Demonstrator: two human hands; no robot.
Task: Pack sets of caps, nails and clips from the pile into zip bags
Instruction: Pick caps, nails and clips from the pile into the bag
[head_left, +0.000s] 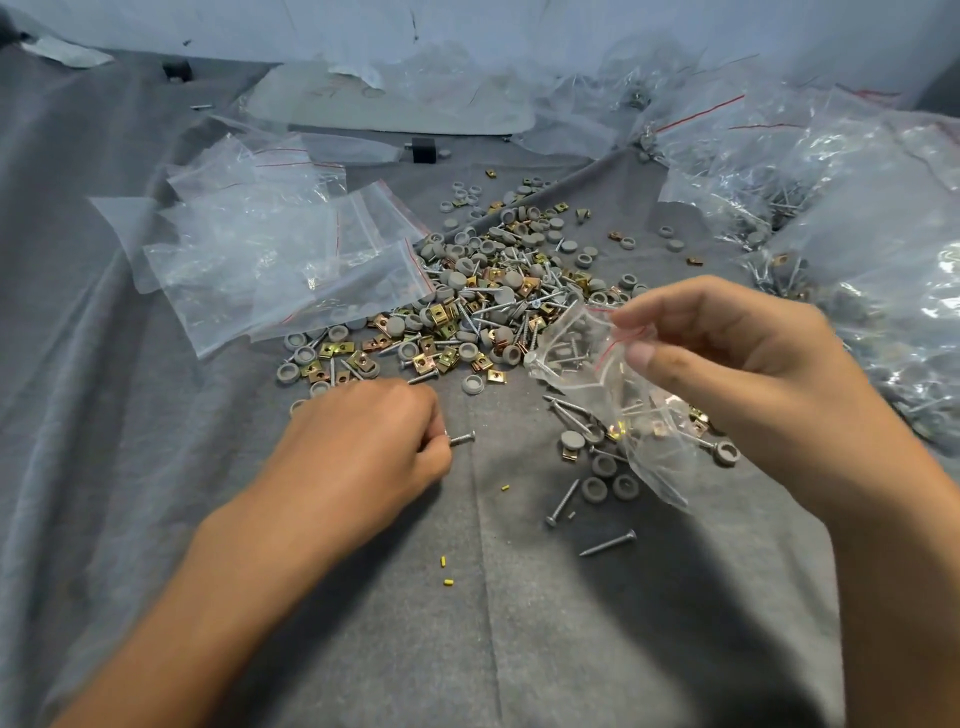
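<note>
- Left hand (374, 436) grips one nail (464, 438): fingers curled tight round the shank, back of the hand up, just at the near edge of the pile (488, 296). Forearm runs in from the near side.
- Nail's long axis lies roughly level and along the pile's near edge. The head end sticks out of the fist; the tip is hidden in the fingers.
- Right hand (727, 358) pinches the mouth of a zip bag (623, 395) between thumb and fingertips at the red zip line. The hand is raised, beside the pile's near corner, and the other fingers are loosely curled.
- Zip bag hangs crumpled from that pinch, mouth toward the pile and its bottom trailing to the near side.
- Contents: several nails show through the film near the mouth. Gold clips show lower down; cannot tell whether they sit inside or lie behind the film.
- Pile: grey caps, gold clips and nails mixed, on a grey cloth (519, 623).
- Empty bags (270, 260) lie overlapping, and one edge covers the pile's rim on the side of the left hand.
- Filled bags (857, 223) are heaped on the pile's opposite side, beyond the right hand.
- Stray caps (595, 488) and loose nails (608, 543) lie on the cloth nearer than the pile, under and beside the zip bag.
</note>
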